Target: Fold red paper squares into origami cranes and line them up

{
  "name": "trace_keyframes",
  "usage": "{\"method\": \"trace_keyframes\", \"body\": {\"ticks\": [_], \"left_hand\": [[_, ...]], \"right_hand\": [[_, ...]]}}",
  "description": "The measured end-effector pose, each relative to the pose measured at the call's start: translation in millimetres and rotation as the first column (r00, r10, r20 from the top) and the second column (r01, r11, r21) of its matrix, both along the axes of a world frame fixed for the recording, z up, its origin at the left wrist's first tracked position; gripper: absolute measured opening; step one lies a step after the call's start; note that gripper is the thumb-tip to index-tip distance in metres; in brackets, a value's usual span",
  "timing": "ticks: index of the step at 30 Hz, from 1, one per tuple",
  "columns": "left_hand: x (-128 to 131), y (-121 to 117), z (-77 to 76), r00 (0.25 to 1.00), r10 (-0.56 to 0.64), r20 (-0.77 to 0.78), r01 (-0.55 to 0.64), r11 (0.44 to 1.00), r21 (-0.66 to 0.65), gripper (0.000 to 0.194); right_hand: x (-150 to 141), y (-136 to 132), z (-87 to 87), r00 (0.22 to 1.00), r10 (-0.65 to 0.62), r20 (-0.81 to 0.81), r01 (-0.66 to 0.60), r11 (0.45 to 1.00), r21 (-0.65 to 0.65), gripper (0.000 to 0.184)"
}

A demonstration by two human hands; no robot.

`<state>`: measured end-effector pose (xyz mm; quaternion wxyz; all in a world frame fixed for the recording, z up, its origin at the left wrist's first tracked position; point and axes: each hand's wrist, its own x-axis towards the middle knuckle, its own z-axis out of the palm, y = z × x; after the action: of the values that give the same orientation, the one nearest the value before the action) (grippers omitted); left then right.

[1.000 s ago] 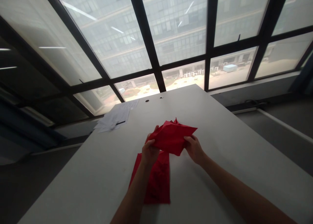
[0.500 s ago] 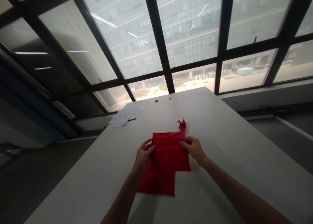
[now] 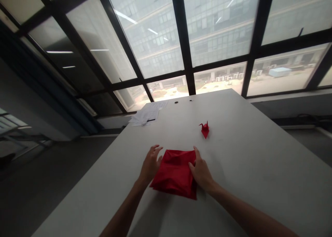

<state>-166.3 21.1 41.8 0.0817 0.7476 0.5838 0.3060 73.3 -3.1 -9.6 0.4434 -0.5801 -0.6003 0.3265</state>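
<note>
Sheets of red paper point(image 3: 175, 173) lie one on another between my two hands, with creases across them and the near edge slightly lifted. At the left edge my left hand point(image 3: 150, 163) is open, its fingers spread and the thumb close to the paper. On the right side my right hand point(image 3: 202, 169) rests its thumb on the paper, the index finger stretched past the far right corner; its other fingers are partly hidden. Beyond the paper, a little to the right, a folded red paper crane point(image 3: 205, 130) stands on the white table point(image 3: 241, 154).
Printed white papers point(image 3: 147, 112) lie at the table's far left, with a black pen point(image 3: 150, 120) on them. Two round holes are near the far edge. Large dark-framed windows point(image 3: 189, 78) rise behind the table, and a dark curtain point(image 3: 52, 81) hangs at left.
The offset red sheets now lie nearly over each other. My left hand has let go and spread its fingers; my right index finger has straightened. The view has shifted left.
</note>
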Motion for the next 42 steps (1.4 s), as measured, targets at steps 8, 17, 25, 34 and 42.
{"method": "trace_keyframes", "body": {"ticks": [8, 17, 25, 34, 42], "left_hand": [[48, -22, -48.2, 0.844, -0.346, -0.41, 0.261, 0.932, -0.249, 0.064], [42, -16, -56.3, 0.817, -0.34, -0.467, 0.234, 0.934, -0.27, 0.076], [31, -10, -56.5, 0.866, -0.317, -0.387, 0.219, 0.936, -0.277, 0.066], [-15, 33, -41.9, 1.0, -0.003, 0.005, 0.004, 0.974, -0.225, 0.059], [82, 60, -24.0, 0.794, -0.049, 0.606, 0.192, 0.966, -0.174, 0.035]], "right_hand": [[-3, -5, 1.8, 0.803, -0.068, 0.591, -0.1, 0.964, 0.246, 0.049], [-42, -17, 1.4, 0.666, -0.027, 0.746, -0.299, 0.906, 0.299, 0.06], [-15, 0, -14.6, 0.724, 0.131, 0.677, -0.175, 0.985, -0.004, 0.074], [-10, -1, -16.6, 0.714, 0.101, 0.693, -0.168, 0.985, 0.03, 0.072], [-29, -5, -12.5, 0.715, 0.149, 0.683, -0.217, 0.976, 0.014, 0.073]]}}
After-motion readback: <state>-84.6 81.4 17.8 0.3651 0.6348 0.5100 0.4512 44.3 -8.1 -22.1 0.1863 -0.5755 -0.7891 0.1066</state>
